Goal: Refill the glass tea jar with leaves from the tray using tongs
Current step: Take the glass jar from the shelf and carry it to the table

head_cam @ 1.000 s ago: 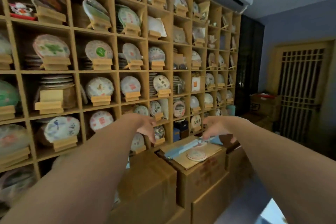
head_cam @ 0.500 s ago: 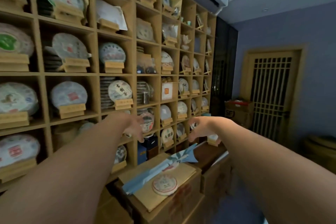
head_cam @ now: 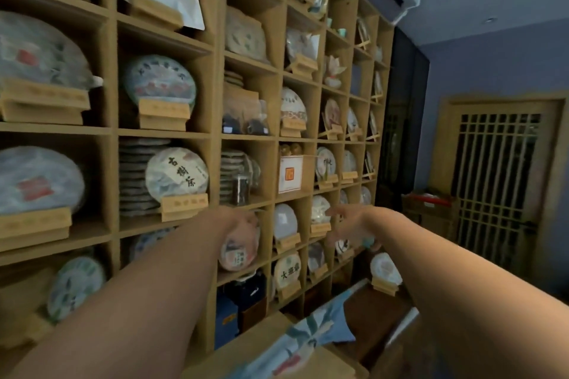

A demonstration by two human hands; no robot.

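Glass jar (head_cam: 241, 190) upright on shelf (head_cam: 246, 203)

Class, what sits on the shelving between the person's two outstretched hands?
In the head view, a pale round wrapped tea cake on a wooden stand sits between the left hand and right hand.

Left hand (head_cam: 238, 221): motion-blurred, fingers not separable; can't tell if it touches the wrapped cake (head_cam: 238, 251) behind it. Right hand (head_cam: 348, 224): blurred too, fingertips smeared. Glass jar (head_cam: 240, 191) on shelf: contents dark, unreadable. Blue patterned cloth (head_cam: 308, 338) cut off at bottom edge. Shelf labels (head_cam: 184, 201) too soft to read.
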